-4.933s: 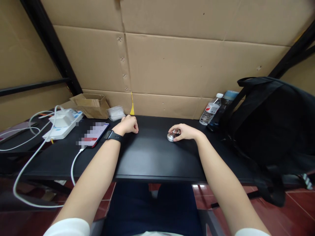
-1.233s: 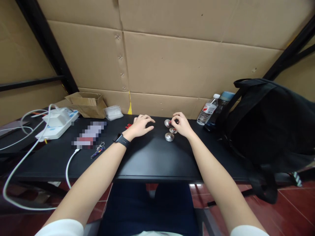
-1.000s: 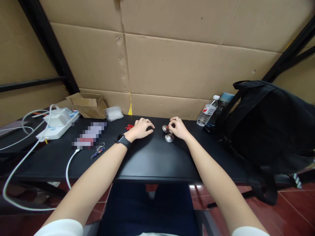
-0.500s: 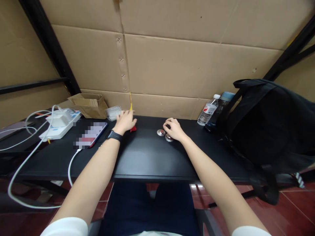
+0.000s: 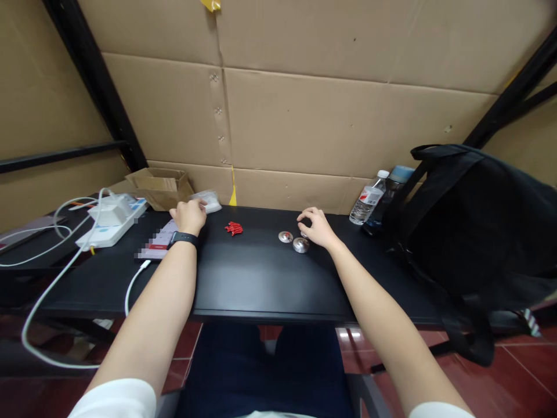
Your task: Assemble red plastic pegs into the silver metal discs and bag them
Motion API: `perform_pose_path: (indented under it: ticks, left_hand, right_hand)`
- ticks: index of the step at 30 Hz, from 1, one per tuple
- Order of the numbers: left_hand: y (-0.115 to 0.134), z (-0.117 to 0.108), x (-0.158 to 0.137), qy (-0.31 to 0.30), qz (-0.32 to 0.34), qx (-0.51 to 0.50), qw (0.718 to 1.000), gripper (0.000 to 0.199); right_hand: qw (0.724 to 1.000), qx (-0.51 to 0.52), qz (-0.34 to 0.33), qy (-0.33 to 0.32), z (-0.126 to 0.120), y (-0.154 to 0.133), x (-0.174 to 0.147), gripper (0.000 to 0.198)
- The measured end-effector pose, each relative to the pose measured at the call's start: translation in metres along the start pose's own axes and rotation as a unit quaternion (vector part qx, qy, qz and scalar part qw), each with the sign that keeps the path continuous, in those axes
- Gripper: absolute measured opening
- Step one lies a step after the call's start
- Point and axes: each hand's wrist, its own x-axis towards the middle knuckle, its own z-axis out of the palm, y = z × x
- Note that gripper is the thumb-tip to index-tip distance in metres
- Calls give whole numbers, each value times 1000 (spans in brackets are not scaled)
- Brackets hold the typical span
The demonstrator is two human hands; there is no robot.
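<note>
A smooth black tabletop (image 5: 248,284) stretches to a straight edge on the wearer's side. The left hand (image 5: 190,217) bends beside a clear plastic packet (image 5: 212,202), its grip impossible to tell; the right hand (image 5: 320,229) arches, thumb and fingers narrowly parted, by shiny round metal discs (image 5: 301,245). Spindly red pieces (image 5: 234,229) lie between the hands, with room around them.
</note>
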Motion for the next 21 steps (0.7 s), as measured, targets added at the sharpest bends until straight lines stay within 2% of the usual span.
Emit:
perform_pose_path:
  ticks: [7,11,13,16,21]
  left_hand:
    - [4,-7,-2,77,4,-13,997,25]
    - [23,-20,-3,130,19,-23,991,23]
    - [45,-27,-9,129,69,-27,989,23]
    - [90,-30,-29,114,194,-22,974,24]
    - [156,-9,-77,48,365,-56,928,27]
  right_hand:
    - [1000,-2,13,-5,-6,0,0,12]
    - [999,-9,27,-16,-11,2,-2,14]
    - [999,-16,36,-16,-13,6,-3,18]
    - [998,-33,52,-21,-15,13,-3,22]
    - [992,-59,76,-78,-19,21,-4,21]
